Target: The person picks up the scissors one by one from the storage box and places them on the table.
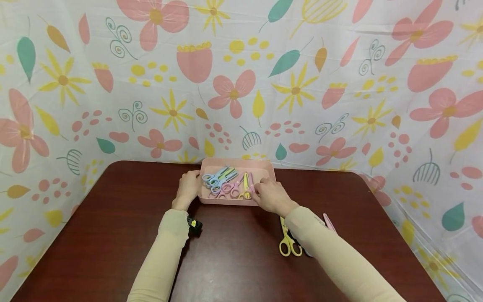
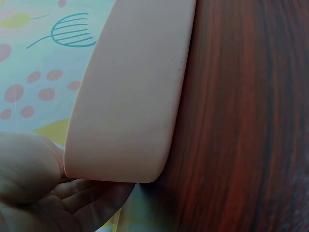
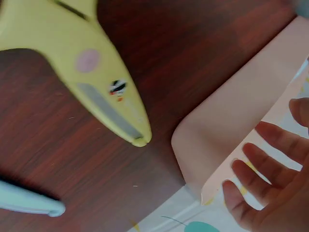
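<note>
While the left hand [image 1: 187, 187] holds the left end of the pink tray [image 1: 226, 202], its fingers bent against the outside of the end wall and its thumb at the rim, the right hand [image 1: 272, 195] hangs over the tray's right end, fingers slightly bent and spread with gaps between them in the right wrist view. Inside the tray, the purple scissors [image 1: 251, 182] lie just beside the right fingertips, partly hidden by that hand; whether they touch cannot be told. Next toward the tray's left end come the small yellow scissors [image 1: 246, 183], then the pink scissors [image 1: 236, 185] near the tray's middle, and the blue scissors [image 1: 216, 181] close to the left fingers, with the tray's wall between.

In front of the tray's right end, the loose yellow scissors [image 1: 288, 240] lie on the dark wooden table [image 1: 132, 230], below the right hand. Farther right of the tray, a pink tool [image 1: 329, 222] shows past the right sleeve [image 1: 328, 247], which partly covers it. Behind the tray hangs a floral cloth [image 1: 234, 126].
</note>
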